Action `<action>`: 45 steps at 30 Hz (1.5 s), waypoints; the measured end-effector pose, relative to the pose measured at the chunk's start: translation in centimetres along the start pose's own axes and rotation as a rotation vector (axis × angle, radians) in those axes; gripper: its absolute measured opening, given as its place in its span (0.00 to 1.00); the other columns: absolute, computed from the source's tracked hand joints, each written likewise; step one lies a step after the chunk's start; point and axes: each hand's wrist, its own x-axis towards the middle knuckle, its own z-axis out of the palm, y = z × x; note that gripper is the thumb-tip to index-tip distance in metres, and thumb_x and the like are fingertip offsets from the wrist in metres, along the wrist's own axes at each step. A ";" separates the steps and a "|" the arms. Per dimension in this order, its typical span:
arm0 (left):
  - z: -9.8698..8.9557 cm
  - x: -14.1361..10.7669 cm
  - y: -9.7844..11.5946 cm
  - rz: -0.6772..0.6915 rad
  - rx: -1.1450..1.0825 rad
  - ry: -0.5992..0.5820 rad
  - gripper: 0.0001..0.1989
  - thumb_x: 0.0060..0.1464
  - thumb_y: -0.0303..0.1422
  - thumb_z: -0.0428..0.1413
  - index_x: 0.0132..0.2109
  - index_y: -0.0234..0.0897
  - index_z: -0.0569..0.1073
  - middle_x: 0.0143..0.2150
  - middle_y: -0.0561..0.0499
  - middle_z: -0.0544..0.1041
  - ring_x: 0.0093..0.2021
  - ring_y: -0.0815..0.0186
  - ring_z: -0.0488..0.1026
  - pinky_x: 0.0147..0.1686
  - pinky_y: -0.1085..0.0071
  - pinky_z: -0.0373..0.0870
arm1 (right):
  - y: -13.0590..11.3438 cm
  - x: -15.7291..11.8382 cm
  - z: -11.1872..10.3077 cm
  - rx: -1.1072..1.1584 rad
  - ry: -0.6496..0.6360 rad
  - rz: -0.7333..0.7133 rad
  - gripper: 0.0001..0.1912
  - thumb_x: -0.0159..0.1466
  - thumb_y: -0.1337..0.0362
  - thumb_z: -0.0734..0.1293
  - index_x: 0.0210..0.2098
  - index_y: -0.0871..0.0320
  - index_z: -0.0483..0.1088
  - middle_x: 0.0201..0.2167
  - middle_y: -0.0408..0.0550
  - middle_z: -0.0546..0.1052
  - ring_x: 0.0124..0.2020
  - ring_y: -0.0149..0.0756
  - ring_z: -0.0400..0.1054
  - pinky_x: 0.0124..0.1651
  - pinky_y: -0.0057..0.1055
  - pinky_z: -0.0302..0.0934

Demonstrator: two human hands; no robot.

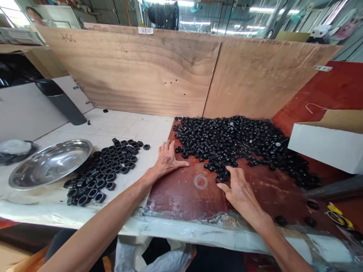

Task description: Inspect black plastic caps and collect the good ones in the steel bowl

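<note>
A large heap of small black ring-like parts point(221, 138) lies on the reddish-brown board. My left hand point(167, 158) rests at the board's left edge, beside the heap. Its fingers are stretched out, the thumb is spread to the right, and nothing is in it. At the front of the heap is my right hand point(239, 185), with thumb and index finger apart. Several black parts point(222, 174) lie close to those fingertips, perhaps touching them; its other fingers are partly hidden. Left of my left hand, a group of larger black rings point(104, 170) is spread on the white surface.
A shiny metal bowl point(53, 162) stands at the left, near a dark bottle point(64, 102). Wooden panels point(141, 71) wall off the back. A white cardboard box point(326, 145) is at the right, with yellow-handled scissors point(340, 217) below it. A person point(35, 15) is partly visible far left.
</note>
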 end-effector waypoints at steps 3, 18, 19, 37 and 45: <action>0.5 -0.2 0.7 0.133 -0.014 0.054 0.57 0.42 0.63 0.63 0.66 0.23 0.58 0.63 0.30 0.64 0.65 0.42 0.60 0.65 0.42 0.57 | -0.8 1.4 0.8 0.165 -0.030 -0.055 0.21 0.65 0.64 0.65 0.56 0.64 0.63 0.50 0.59 0.65 0.43 0.45 0.68 0.49 0.44 0.69; -5.4 -12.3 4.2 0.109 -0.237 -0.018 0.18 0.71 0.37 0.41 0.60 0.30 0.60 0.62 0.35 0.59 0.64 0.55 0.59 0.65 0.52 0.61 | -4.2 -2.6 0.4 0.219 -0.105 -0.277 0.23 0.69 0.58 0.65 0.61 0.58 0.61 0.54 0.56 0.64 0.52 0.43 0.65 0.56 0.39 0.65; -6.3 -13.5 4.3 0.122 -0.231 -0.046 0.17 0.70 0.38 0.43 0.59 0.31 0.60 0.60 0.36 0.60 0.62 0.55 0.61 0.64 0.52 0.63 | -4.4 -2.2 1.0 0.193 -0.081 -0.294 0.21 0.69 0.60 0.65 0.60 0.60 0.63 0.53 0.57 0.64 0.51 0.44 0.65 0.55 0.40 0.66; -3.9 -12.2 5.7 0.072 -0.490 0.086 0.28 0.51 0.22 0.50 0.61 0.30 0.60 0.59 0.37 0.65 0.61 0.56 0.65 0.62 0.56 0.67 | -7.2 5.1 2.9 0.456 -0.184 -0.293 0.05 0.64 0.70 0.66 0.40 0.57 0.72 0.38 0.43 0.75 0.36 0.32 0.69 0.41 0.30 0.59; -5.2 -11.3 4.6 -0.260 -0.958 -0.161 0.13 0.57 0.33 0.60 0.48 0.34 0.72 0.38 0.50 0.77 0.37 0.66 0.75 0.40 0.69 0.73 | -9.3 5.3 3.7 0.799 -0.563 -0.349 0.07 0.65 0.70 0.62 0.39 0.58 0.72 0.34 0.43 0.74 0.33 0.31 0.69 0.38 0.30 0.61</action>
